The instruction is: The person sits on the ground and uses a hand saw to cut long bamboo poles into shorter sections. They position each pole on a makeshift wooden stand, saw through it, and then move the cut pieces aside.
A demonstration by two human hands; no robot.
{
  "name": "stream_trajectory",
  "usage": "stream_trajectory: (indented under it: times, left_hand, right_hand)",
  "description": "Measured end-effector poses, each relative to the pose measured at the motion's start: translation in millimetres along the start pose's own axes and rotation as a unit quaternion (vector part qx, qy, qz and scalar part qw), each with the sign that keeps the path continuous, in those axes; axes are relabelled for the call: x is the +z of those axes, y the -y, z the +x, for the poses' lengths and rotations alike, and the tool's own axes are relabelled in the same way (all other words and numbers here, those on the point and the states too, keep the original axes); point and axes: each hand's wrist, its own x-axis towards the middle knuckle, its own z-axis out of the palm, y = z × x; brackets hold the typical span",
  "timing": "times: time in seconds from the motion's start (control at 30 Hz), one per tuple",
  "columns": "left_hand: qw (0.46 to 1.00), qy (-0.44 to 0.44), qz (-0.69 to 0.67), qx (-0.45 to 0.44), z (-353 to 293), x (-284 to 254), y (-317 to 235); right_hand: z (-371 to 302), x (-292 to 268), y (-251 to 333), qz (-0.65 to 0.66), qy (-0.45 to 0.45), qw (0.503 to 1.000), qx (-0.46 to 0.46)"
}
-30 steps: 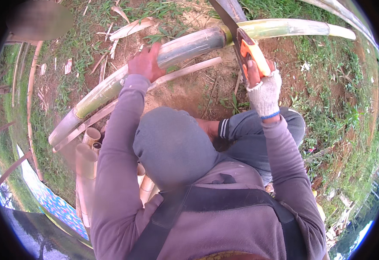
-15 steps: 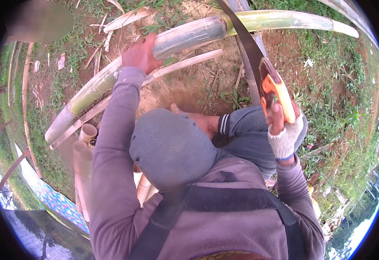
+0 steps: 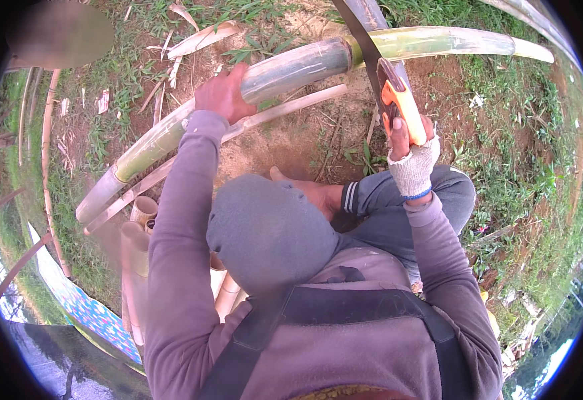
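Saw [image 3: 401,103] across the pole [image 3: 298,70]

Hands well apart, each occupied. Left hand [image 3: 226,95] bare, clamped over the pole from above, back of the hand up (the pole's underside, and any fingertips beneath it, hidden). Right hand [image 3: 413,152] in a cut-off white glove [image 3: 417,167] with a blue hem, bare fingers closed round the saw's orange handle, nearer the body than the pole.

Pole: thick green bamboo, lying from near left to far right, curved by the lens. Pale at both ends, darker in the middle. The saw's dark blade [image 3: 366,50] slants over it beside a joint, right of the left hand; tip runs out of view at the far edge. Cannot tell how deep the teeth sit, if at all.

Below the pole, on its far right, a grey log [image 3: 369,15]. On its near side, a pale strip [image 3: 298,107] lies roughly alongside, passing close by the left hand.

The person sits with the right leg folded, a bare foot [image 3: 318,195] on brown soil. Near left, cut tubes [image 3: 138,243] stand partly behind the left sleeve [image 3: 183,220]. Farther left, a long stick [image 3: 46,160] on grass and a bright patterned sheet [image 3: 98,317]. Far left, dry husk [image 3: 205,40].
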Motion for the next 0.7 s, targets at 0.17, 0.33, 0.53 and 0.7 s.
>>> stream_trajectory:
  times: [0.17, 0.33, 0.53, 0.7]
  left_hand:
    - [0.997, 0.073, -0.018, 0.018, 22.8, -9.9, 8.9]
    - [0.970, 0.195, -0.132, 0.057, 51.8, -1.5, 43.7]
    - [0.984, 0.120, -0.124, 0.050, 35.2, -6.1, 10.2]
    - [0.997, -0.073, 0.006, -0.007, 4.2, 22.7, -20.4]
  right_hand:
    - [-5.2, 10.9, -25.9, -0.023, 0.004, 1.000, -0.018]
    - [23.8, 14.7, 1.8, 0.030, 0.008, 0.999, 0.020]
    - [35.7, 25.2, 10.5, 0.020, -0.033, 0.999, -0.011]
    - [64.8, 14.0, 68.1, -0.052, 0.022, 0.998, 0.022]
